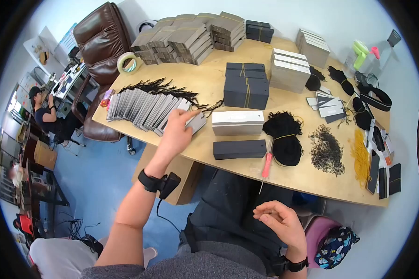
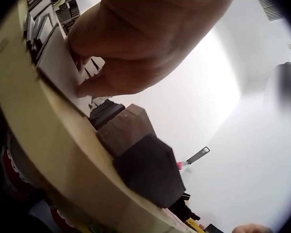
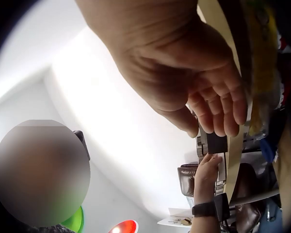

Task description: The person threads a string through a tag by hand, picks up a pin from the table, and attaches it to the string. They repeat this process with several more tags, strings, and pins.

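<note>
Flat grey cards [image 1: 142, 109] lie overlapping in a fanned row at the table's left front. My left hand [image 1: 176, 132] is at the row's right end, index finger stretched over an end card [image 1: 198, 122]. In the left wrist view, thumb and fingers of the left hand [image 2: 131, 48] meet the edge of a grey card [image 2: 60, 68]; their tips are partly hidden. Black tasselled cords [image 1: 165, 88] lie behind the row. Over the lap, off the table's front edge, hovers my right hand [image 1: 284, 225], empty, fingers loosely bent; the right wrist view shows its palm [image 3: 169, 73].
Right of the left hand stand a white-topped stack [image 1: 237, 123], a black block [image 1: 239, 149] and banded black stacks [image 1: 246, 88]. A red-handled tool [image 1: 266, 165] overhangs the front edge beside a black cord bundle [image 1: 286, 149]. Grey stacks [image 1: 186, 39] line the back.
</note>
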A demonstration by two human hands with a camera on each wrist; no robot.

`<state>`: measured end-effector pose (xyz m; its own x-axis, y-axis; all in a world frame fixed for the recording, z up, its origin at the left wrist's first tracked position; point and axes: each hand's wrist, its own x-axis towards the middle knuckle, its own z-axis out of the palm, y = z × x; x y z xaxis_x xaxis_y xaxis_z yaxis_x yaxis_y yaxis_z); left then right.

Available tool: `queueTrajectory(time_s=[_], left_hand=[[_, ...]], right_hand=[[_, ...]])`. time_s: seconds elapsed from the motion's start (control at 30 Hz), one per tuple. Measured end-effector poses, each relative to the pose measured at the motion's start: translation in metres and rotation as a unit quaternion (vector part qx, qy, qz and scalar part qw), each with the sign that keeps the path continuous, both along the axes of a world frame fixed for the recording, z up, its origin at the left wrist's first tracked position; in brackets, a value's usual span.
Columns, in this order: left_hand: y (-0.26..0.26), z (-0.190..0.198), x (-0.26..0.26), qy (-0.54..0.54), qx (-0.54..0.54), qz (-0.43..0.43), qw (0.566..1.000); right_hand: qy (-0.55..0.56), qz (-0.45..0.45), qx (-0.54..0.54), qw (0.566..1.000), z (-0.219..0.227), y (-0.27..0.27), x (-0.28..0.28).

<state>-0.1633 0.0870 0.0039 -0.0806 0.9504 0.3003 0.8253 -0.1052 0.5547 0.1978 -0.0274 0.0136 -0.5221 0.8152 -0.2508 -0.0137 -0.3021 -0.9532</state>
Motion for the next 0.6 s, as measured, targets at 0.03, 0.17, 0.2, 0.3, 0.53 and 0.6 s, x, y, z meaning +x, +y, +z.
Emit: queueTrajectory(time_s=[0.03,0.17,0.2,0.3,0.53,0.6], left_hand=[[0.001,-0.012,0.001,-0.001,-0.001,-0.007,1.000],[-0.012,-0.018,0.019,0.050,0.098,0.038,0.993],[-0.019,-0.011,0.027,0.046,0.138,0.050,0.988],[-0.050,0.011,0.051,0.013,0.169,0.062,0.984],[-0.110,0.012,0.100,-0.119,0.107,-0.124,0.979],[-0.110,0.010,0.111,-0.185,0.043,-0.199,0.961]], right_hand=[[-0.013,-0.008,-0.002,1.000,0.001,-0.001,0.002],[-0.101,-0.073,0.144,0.982,-0.002,0.014,0.006],[-0.179,-0.119,0.246,0.945,0.005,0.021,0.004],[-0.278,-0.210,0.366,0.863,0.007,0.048,-0.002],[-0.405,-0.169,0.540,0.718,-0.003,0.079,-0.003],[-0.434,-0.145,0.558,0.692,-0.008,0.082,-0.002]])
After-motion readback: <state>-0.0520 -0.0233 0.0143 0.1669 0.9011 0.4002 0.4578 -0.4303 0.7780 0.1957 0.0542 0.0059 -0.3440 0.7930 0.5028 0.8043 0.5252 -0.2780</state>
